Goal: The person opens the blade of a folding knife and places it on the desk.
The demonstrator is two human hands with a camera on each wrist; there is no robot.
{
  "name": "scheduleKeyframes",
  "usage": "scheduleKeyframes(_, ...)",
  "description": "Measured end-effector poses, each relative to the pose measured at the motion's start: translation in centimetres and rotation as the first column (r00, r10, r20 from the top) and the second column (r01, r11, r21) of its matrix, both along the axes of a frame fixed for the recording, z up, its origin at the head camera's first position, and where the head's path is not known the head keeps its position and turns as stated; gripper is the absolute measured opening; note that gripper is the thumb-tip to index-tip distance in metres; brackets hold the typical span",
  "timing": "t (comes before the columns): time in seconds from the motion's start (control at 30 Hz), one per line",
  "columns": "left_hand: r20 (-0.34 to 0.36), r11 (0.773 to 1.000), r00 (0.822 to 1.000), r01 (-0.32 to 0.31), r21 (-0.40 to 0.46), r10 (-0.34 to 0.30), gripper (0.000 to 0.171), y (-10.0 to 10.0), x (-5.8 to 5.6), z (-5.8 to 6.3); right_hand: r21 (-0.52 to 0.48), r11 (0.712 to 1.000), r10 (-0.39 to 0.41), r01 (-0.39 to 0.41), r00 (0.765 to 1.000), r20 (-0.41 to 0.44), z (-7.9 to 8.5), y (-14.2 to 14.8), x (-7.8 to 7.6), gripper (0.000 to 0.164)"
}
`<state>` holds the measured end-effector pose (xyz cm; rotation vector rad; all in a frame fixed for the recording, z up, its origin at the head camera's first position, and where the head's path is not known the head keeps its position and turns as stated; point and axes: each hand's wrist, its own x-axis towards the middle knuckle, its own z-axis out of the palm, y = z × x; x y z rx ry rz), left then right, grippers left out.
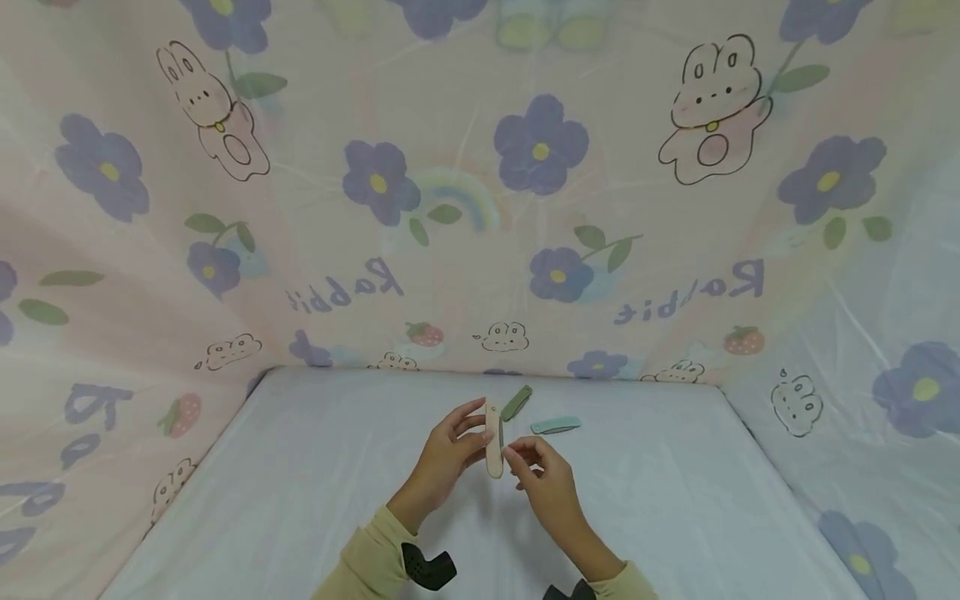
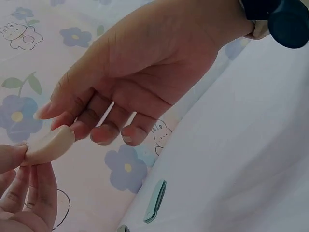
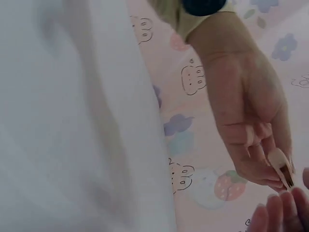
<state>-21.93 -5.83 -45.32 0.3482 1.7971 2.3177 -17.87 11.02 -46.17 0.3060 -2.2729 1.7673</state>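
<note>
Both hands hold a slim cream folding piece (image 1: 492,462), shaped like a closed pocket knife, upright over the table. My left hand (image 1: 444,454) grips it from the left, its thumb across the front and fingers behind. From the right, my right hand (image 1: 551,483) pinches at the lower part of its edge. A thin dark strip shows along that edge in the head view, and a dark slot in the right wrist view. Beyond the hands lie a similar green folding piece (image 1: 517,403) and a teal one (image 1: 556,426).
The white-covered table (image 1: 675,500) reaches back to a pale fabric screen (image 1: 465,108) printed with rabbits and purple flowers, which also rises on both sides. Dark wrist cameras (image 1: 429,567) sit on the cream sleeves (image 1: 367,558).
</note>
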Motion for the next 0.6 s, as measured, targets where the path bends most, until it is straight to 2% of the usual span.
scheduleKeyframes(0.13,0.014,1.000,1.000,0.006,-0.016,-0.005,0.052,0.1,0.3,-0.1,-0.056,0.996,0.074,-0.067,0.989,0.128,0.3,0.3,-0.1,0.030)
scheduleKeyframes(0.3,0.024,0.999,0.999,0.033,-0.015,-0.032,0.046,0.4,0.9,-0.4,-0.085,0.987,0.152,-0.137,0.966,0.209,0.1,0.7,-0.3,0.029)
scheduleKeyframes(0.4,0.028,0.999,0.999,0.038,-0.007,-0.037,0.045,0.5,1.3,-0.4,-0.119,0.976,0.207,-0.184,0.952,0.226,0.4,0.8,-0.1,0.025)
scheduleKeyframes(0.6,0.082,0.998,0.995,0.046,0.037,-0.049,0.044,0.6,1.6,-0.9,-0.139,0.955,0.288,-0.262,0.930,0.228,2.4,0.8,0.9,0.022)
